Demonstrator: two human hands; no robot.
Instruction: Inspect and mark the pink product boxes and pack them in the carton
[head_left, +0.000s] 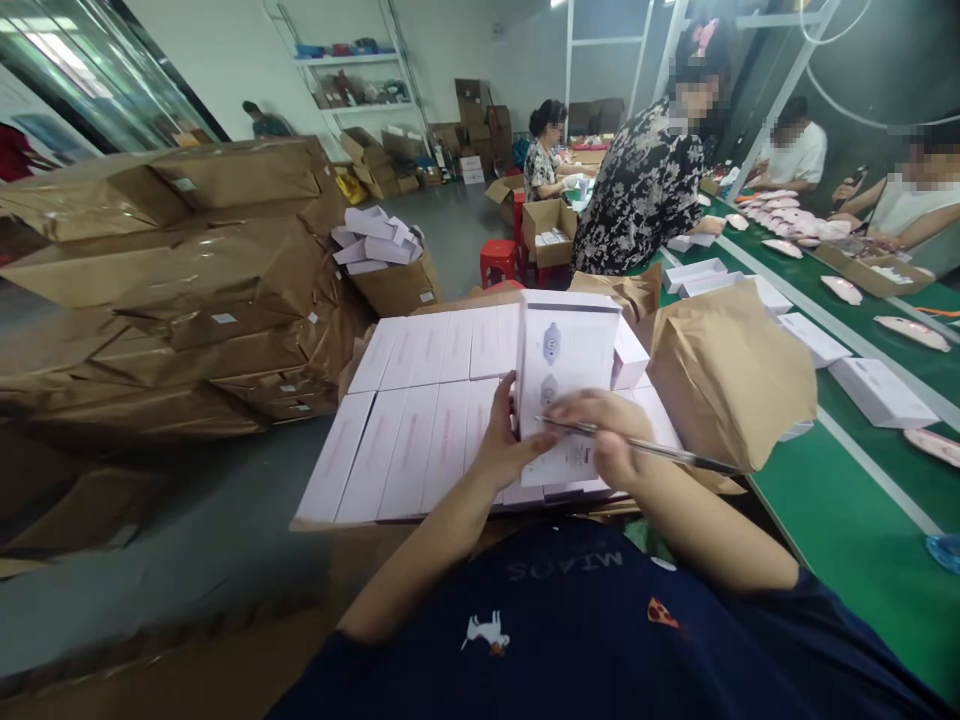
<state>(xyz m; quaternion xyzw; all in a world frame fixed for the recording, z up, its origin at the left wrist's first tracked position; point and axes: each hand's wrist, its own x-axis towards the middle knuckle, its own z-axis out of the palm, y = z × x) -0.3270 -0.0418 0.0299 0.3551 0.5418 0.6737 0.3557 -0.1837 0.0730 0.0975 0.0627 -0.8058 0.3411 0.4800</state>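
A white printed box (577,345) stands tilted up in front of me, with bluish product pictures and small print on its face. My left hand (506,445) is closed around its left edge, thumb across the front. My right hand (604,430), blurred by motion, lies over the lower part of the box face. Between its fingers is a slim silver pen (682,456), whose thin end points left toward my left thumb. Whether the tip touches the box I cannot tell. Below, rows of similar white boxes (401,440) fill a large carton.
Brown paper (731,370) bulges up at the carton's right. Along the right runs a green worktable (810,510) with white boxes (885,392) and pink items (911,332). Several people work there. Wrapped cartons (225,290) are stacked at left, and a red stool (497,262) stands beyond.
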